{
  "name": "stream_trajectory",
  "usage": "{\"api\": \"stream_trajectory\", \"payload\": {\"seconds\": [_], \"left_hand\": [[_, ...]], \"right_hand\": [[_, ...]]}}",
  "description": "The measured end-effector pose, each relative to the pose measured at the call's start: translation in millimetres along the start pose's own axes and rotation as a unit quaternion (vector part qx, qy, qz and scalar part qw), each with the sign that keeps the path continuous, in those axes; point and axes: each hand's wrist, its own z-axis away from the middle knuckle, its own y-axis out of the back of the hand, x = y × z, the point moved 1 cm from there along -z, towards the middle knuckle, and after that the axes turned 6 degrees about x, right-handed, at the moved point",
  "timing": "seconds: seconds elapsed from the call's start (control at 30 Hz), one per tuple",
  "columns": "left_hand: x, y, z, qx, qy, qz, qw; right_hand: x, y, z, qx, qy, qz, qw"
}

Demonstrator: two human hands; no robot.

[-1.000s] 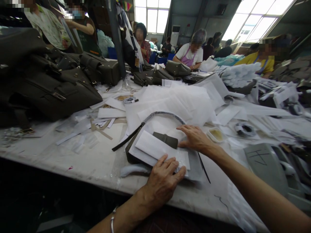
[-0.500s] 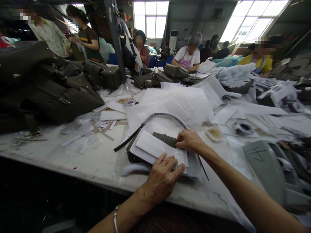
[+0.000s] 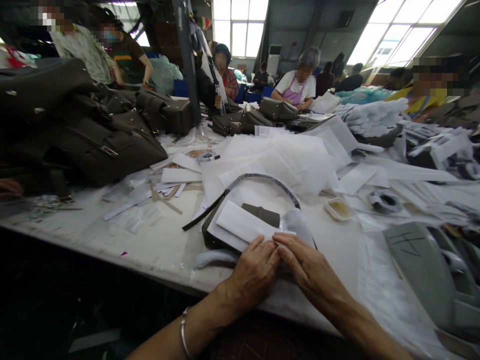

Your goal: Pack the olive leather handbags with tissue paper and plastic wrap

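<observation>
A dark grey-green handbag [image 3: 210, 239] lies on the table before me, with a folded white sheet [image 3: 240, 222] across it. Above the sheet shows a grey-green flap or band [image 3: 262, 214]. The plastic-wrapped bag handle [image 3: 258, 176] arches behind, its bare dark end pointing left. My left hand [image 3: 257, 270] rests on the sheet's lower right part, fingers laid out flat. My right hand [image 3: 305, 257] meets it there, fingers stretched, tips touching the sheet beside the left fingertips. Clear plastic wrap [image 3: 296, 222] bulges at the bag's right side. A wrapped pale roll [image 3: 215, 258] sticks out below.
Dark handbags [image 3: 123, 145] are heaped on the left. White sheets [image 3: 277, 152] pile up behind my bag. To the right are a small tub [image 3: 337, 208], a coiled wrapped strap [image 3: 385, 201] and a grey-green marked case [image 3: 416, 265]. Several people work across the table.
My right hand has left the grey-green band and come down to the sheet's lower edge beside my left hand. Its pinched fingers have straightened. The view has shifted slightly.
</observation>
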Motion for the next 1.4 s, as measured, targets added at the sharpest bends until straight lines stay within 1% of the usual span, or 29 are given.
{"api": "stream_trajectory", "payload": {"seconds": [0.03, 0.1, 0.17, 0.27, 0.33, 0.4, 0.43, 0.5, 0.57, 0.67, 0.73, 0.8, 0.9, 0.97, 1.03, 1.13, 1.23, 1.33, 1.4], "left_hand": [[-2.2, 5.8, -1.8, -0.009, -0.007, 0.001, 1.0], [-12.2, 23.9, -7.0, -0.042, -0.026, -0.012, 0.999], [-31.2, 48.2, -13.9, -0.066, -0.03, -0.054, 0.996], [-69.2, 81.2, -22.0, -0.079, 0.017, -0.135, 0.987], [-88.1, 91.2, -21.8, -0.096, 0.055, -0.142, 0.984], [-93.6, 89.4, -16.9, -0.101, 0.077, -0.128, 0.984], [-91.1, 85.0, -13.5, -0.096, 0.082, -0.125, 0.984], [-78.9, 73.3, -7.0, -0.071, 0.091, -0.133, 0.984], [-63.1, 62.4, -2.8, -0.047, 0.097, -0.135, 0.985], [-44.9, 55.7, -0.2, -0.016, 0.091, -0.115, 0.989], [-39.4, 58.1, 1.7, 0.011, 0.084, -0.103, 0.991], [-38.0, 63.6, 5.6, 0.043, 0.072, -0.095, 0.992], [-40.9, 72.5, 14.7, 0.075, 0.038, -0.076, 0.994], [-45.2, 76.6, 20.9, 0.078, 0.024, -0.054, 0.995], [-50.2, 79.1, 25.4, 0.079, 0.033, -0.031, 0.996], [-55.6, 80.6, 27.6, 0.082, 0.069, -0.011, 0.994], [-56.4, 80.9, 26.6, 0.081, 0.082, -0.001, 0.993], [-55.5, 81.1, 24.1, 0.069, 0.087, -0.009, 0.994], [-54.9, 81.7, 21.5, 0.059, 0.097, -0.02, 0.993]], "right_hand": [[-0.5, -5.8, 10.8, 0.009, 0.02, 0.019, 1.0], [0.9, -15.9, 26.1, 0.013, 0.073, 0.075, 0.994], [3.6, -22.2, 33.0, 0.009, 0.136, 0.135, 0.981], [11.6, -24.7, 31.8, 0.01, 0.196, 0.193, 0.961], [22.2, -22.2, 26.6, 0.02, 0.209, 0.206, 0.956], [36.2, -16.8, 19.9, 0.021, 0.209, 0.203, 0.956], [42.8, -13.2, 16.4, 0.015, 0.206, 0.196, 0.959], [51.0, -5.5, 9.8, -0.01, 0.191, 0.175, 0.966], [48.3, 0.0, 4.5, -0.035, 0.17, 0.152, 0.973], [25.4, -3.6, 0.0, -0.049, 0.147, 0.104, 0.982], [7.7, -13.9, -1.1, -0.05, 0.135, 0.061, 0.988], [-4.2, -25.3, -2.1, -0.043, 0.119, 0.032, 0.991], [-8.2, -34.7, -5.2, -0.013, 0.083, 0.015, 0.996], [-6.0, -36.1, -7.9, 0.009, 0.054, 0.008, 0.998], [-3.7, -37.2, -9.8, 0.016, 0.036, 0.015, 0.999], [-1.3, -41.4, -11.3, -0.004, 0.033, 0.04, 0.999], [2.0, -44.8, -14.4, -0.025, 0.012, 0.038, 0.999], [4.3, -43.7, -20.0, -0.021, -0.02, 0.037, 0.999], [3.1, -41.5, -22.5, -0.012, -0.015, 0.043, 0.999]]}}
